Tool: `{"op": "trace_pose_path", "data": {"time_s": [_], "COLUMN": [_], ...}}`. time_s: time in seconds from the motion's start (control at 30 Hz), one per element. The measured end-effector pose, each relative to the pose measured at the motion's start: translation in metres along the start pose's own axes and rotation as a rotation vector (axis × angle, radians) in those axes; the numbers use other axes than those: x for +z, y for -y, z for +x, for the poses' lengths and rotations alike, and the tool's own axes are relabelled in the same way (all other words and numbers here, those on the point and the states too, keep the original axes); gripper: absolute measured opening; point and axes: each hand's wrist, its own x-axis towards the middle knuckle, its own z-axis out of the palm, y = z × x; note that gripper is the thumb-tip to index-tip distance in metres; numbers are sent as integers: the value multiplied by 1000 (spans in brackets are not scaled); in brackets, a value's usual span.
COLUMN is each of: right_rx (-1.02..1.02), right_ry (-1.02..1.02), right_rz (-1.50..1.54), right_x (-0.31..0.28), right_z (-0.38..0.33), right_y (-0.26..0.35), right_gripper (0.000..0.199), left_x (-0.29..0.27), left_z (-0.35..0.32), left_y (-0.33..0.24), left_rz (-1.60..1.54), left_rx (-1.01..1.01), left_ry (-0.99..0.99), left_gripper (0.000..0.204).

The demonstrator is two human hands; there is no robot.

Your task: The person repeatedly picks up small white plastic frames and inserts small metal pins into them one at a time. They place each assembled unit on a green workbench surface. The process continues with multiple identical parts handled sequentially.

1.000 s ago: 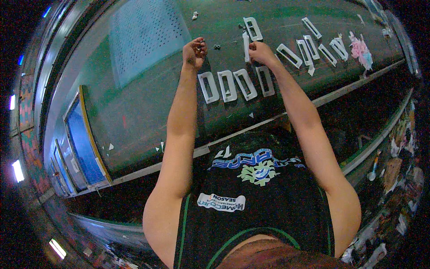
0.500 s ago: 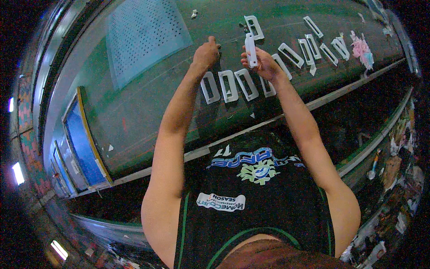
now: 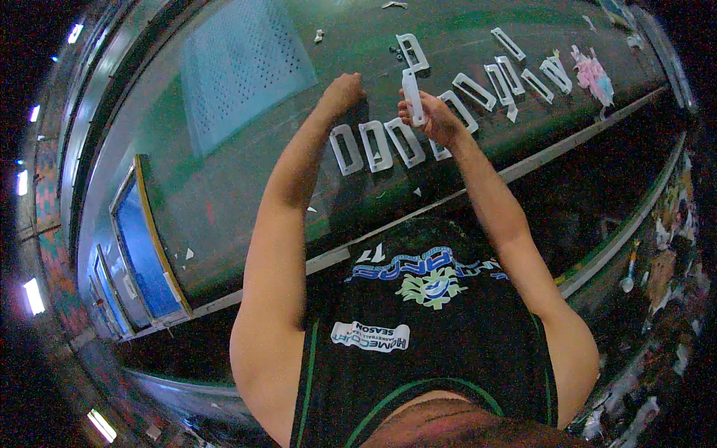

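Observation:
My right hand (image 3: pixel 439 119) grips a white plastic handle-shaped piece (image 3: pixel 411 95), held upright above the green surface with the fingers wrapped round its lower end. To the left, my left hand (image 3: pixel 345 92) is curled with its fingers closed; what they hold, if anything, is hidden. Another white frame-like handle (image 3: pixel 412 52) lies just beyond the held piece, with small dark parts (image 3: pixel 396 53) beside it. Nearer to me, a row of similar white handles (image 3: pixel 346 150) lies below both hands, and one of them (image 3: pixel 458 113) is partly behind my right hand.
More white handles (image 3: pixel 473 92) lie to the right, near a crumpled pink and pale blue cloth-like heap (image 3: pixel 592 77). A bluish perforated sheet (image 3: pixel 246 71) covers the far left of the green surface (image 3: pixel 239 201). Blue framed panels (image 3: pixel 146 239) stand at the left edge.
The white handle in my right hand has come slightly nearer to me and left. My left hand has curled in more and dropped a little. The view has shifted slightly.

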Motion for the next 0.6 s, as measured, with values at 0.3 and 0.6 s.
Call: {"op": "trace_pose_path", "data": {"time_s": [0.3,0.6], "right_rx": [35,42], "right_ry": [-25,61], "right_rz": [40,123], "right_x": [3,9], "right_z": [-1,-8], "right_y": [-10,-12], "right_gripper": [35,33], "left_x": [23,22], "left_z": [-13,-83], "left_y": [3,16], "left_rz": [-208,-2045], "left_rx": [-154,-250], "left_ry": [-160,-144], "left_gripper": [22,17]}}
